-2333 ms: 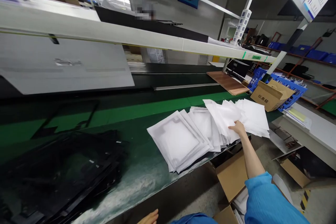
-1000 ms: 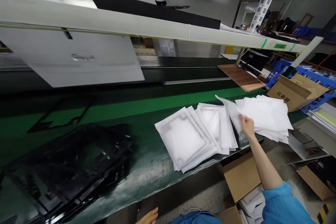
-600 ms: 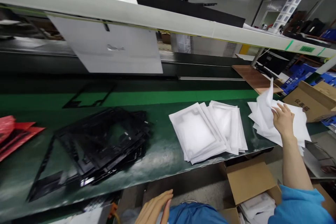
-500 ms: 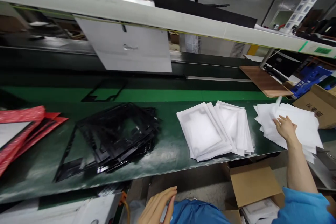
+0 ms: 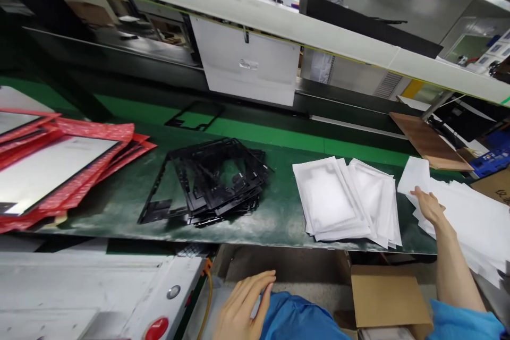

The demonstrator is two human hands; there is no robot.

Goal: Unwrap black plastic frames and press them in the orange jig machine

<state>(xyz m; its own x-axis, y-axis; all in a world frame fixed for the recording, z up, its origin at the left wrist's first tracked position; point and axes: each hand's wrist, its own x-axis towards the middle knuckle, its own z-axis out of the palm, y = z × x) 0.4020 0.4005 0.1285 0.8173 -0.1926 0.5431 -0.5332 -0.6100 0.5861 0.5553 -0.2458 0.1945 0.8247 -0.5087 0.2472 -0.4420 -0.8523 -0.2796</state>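
Currently, at the right hand (image 5: 430, 207): one white sheet (image 5: 414, 174), touched at its lower edge, at the left side of the loose white pile (image 5: 474, 218) on the desk (image 5: 279, 218); whether it is pinched cannot be told. Left hand (image 5: 245, 305): raised beside the blue clothing (image 5: 300, 319), thumb parted from fingers, nothing gripped. Judged best: sheet lifted singly, by one edge, uncreased.
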